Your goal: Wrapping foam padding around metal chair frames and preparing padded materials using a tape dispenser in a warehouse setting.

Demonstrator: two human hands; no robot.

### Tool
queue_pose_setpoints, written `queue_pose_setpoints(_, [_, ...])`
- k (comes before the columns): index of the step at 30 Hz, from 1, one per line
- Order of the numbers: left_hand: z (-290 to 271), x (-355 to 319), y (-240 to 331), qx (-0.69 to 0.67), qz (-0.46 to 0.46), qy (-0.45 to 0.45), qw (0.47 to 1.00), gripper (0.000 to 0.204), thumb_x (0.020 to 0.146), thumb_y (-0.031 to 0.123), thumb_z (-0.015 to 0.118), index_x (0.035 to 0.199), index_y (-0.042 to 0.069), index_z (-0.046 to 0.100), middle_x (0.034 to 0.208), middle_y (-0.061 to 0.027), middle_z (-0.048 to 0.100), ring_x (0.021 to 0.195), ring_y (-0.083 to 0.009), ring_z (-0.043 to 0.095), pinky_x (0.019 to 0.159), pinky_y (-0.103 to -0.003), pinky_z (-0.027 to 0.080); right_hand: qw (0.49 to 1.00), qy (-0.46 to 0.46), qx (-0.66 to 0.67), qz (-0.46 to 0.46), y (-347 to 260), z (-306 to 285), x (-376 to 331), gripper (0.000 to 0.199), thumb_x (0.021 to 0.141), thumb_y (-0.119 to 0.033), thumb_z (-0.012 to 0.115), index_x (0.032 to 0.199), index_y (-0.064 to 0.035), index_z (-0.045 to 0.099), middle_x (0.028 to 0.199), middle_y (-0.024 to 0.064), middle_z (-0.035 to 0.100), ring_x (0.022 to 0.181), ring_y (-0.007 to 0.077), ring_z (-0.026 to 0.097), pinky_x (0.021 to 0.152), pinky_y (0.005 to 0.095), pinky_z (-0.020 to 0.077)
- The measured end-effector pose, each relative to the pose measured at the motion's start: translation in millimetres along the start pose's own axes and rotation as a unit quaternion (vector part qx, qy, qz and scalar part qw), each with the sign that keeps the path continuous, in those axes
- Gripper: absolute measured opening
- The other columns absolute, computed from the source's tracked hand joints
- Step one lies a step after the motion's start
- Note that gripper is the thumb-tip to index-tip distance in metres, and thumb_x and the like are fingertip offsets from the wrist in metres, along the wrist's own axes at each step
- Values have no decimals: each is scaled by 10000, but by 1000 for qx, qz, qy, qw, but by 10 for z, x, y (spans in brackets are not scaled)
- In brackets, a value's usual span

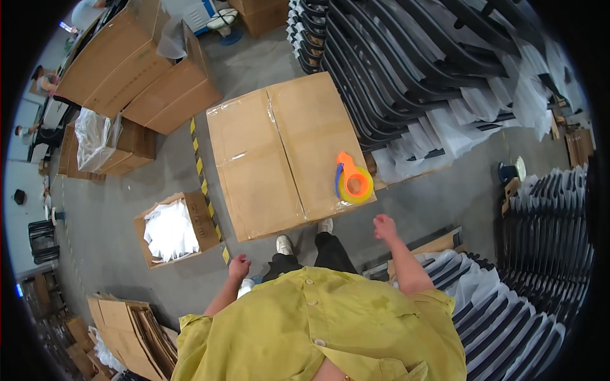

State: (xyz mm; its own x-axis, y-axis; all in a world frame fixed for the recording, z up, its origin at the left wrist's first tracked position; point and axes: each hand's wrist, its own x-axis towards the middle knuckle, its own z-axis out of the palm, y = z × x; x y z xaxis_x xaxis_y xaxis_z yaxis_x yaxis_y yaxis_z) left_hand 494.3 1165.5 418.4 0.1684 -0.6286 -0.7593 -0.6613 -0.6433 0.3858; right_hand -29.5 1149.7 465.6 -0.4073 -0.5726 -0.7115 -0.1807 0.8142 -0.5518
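Note:
In front of me lies a large closed cardboard box (254, 159), with clear tape along its seam and edges. A tape dispenser (345, 166) with an orange handle and a yellow roll rests on its near right corner. My right hand (384, 227) hangs in the air just off that corner, fingers loosely bent and a little apart, with nothing visible in them. Below the box's near left corner is my left hand (239, 267), also empty, its fingers half bent and slightly apart. Neither hand touches the box or the dispenser.
Black curved frames (387, 76) with white wrapping are stacked beyond the box on the right; more wrapped frames (495, 317) stand near right. An open carton of white sheets (170, 230) sits left, beside yellow-black floor tape (203, 184). Large cartons (121, 57) and people are far left.

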Motion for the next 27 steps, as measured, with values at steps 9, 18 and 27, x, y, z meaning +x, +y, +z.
queue_pose_setpoints(9, [69, 389, 352, -113, -59, 173, 977, 684, 636, 279, 691, 1193, 7, 403, 1134, -211, 489, 1059, -306, 475, 880, -369, 386, 989, 0, 50, 136, -524, -74, 720, 528, 829, -459, 423, 1231, -119, 378, 1222, 102, 411, 1041, 292, 457, 666, 498, 471])
queue_pose_setpoints(18, [-327, 1057, 1102, -363, -40, 159, 917, 624, 790, 374, 564, 1258, 26, 340, 1177, -82, 474, 1075, -177, 435, 903, -285, 327, 932, -120, 316, 127, -232, 203, 1373, 673, 812, -560, 413, 1279, -87, 308, 1217, 99, 419, 1093, 254, 441, 831, 450, 413])
queue_pose_setpoints(27, [-881, 1524, 1680, -400, -23, 170, 900, 613, 800, 358, 556, 1256, 9, 339, 1190, -91, 451, 1077, -182, 421, 912, -284, 309, 948, -89, 299, 68, -971, 416, 1344, 567, 853, -483, 413, 1185, -25, 442, 1154, 92, 473, 1050, 179, 457, 855, 325, 389])
